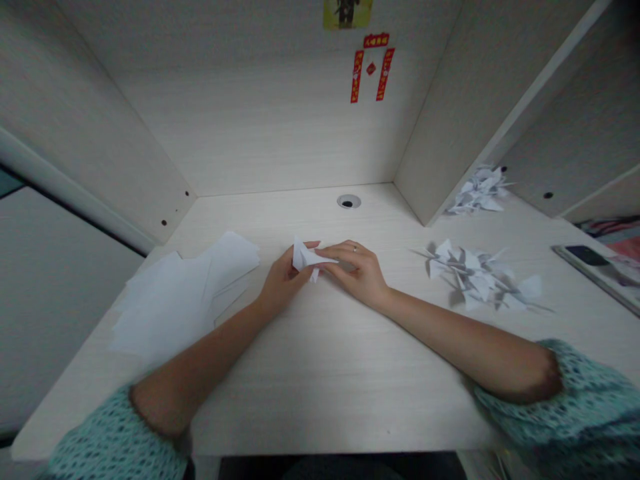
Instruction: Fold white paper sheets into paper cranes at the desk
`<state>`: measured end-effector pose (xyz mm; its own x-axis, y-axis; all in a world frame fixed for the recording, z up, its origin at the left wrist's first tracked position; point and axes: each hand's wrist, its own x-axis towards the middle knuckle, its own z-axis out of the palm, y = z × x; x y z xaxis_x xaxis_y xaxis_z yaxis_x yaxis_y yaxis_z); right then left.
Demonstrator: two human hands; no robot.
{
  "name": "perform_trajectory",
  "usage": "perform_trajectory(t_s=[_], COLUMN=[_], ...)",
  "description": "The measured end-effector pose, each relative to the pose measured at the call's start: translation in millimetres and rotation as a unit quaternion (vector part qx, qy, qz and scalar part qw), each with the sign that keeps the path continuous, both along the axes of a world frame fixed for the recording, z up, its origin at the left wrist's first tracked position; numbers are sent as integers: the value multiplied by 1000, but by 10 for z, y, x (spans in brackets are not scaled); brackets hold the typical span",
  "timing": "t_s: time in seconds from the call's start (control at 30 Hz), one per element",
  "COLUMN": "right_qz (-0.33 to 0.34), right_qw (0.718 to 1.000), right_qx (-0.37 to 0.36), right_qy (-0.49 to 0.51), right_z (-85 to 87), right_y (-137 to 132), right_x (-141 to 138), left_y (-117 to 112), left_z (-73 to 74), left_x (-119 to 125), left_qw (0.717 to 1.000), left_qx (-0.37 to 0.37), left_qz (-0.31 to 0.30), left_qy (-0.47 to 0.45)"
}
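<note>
Fingers [306,251] of your left hand [284,283] are curled closed on a small folded piece of white paper [303,259], holding it in front of you over the middle of the bench [340,400]. One pointed corner of the paper sticks up, and a narrow flap hangs below your grip. Your right hand [359,275] comes in from the other side, its fingers stretched out nearly flat with the tips against the paper. You can't tell from this view whether they are gripping it or only resting there. A ring [355,249] sits on one finger of that hand.

Your forearms are bare, with patterned teal sleeves [565,400] at the bottom corners of the view. To the left of your hands, loose sheets of white paper [187,293] overlap on the bench, just beside your left forearm. To the right lies a loose heap of folded paper cranes [473,277], and a second heap [479,192] sits farther back against the right partition [450,113]. A round cable grommet [349,201] is set in the bench near the back panel [260,127], which carries red paper strips [371,70] and a small picture [347,13]. At the far right edge is a flat grey object [595,267], too blurred to identify.
</note>
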<state>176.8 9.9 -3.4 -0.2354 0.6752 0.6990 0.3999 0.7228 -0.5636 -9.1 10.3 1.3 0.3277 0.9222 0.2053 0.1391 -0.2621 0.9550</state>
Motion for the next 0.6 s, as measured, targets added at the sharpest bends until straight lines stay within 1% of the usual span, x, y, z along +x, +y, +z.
perform_trajectory(t_s=[0.27, 0.6], right_qz=[-7, 6], right_qw=[1000, 1000], right_qx=[-1, 27], right_qy=[1, -5], right_z=[14, 4], right_y=[-14, -21], right_x=[-3, -8], left_y=[11, 15], left_z=[-27, -17], left_x=[-3, -10], left_qw=[999, 999], left_qx=[-11, 24], left_qz=[-9, 1], left_qy=[-39, -39])
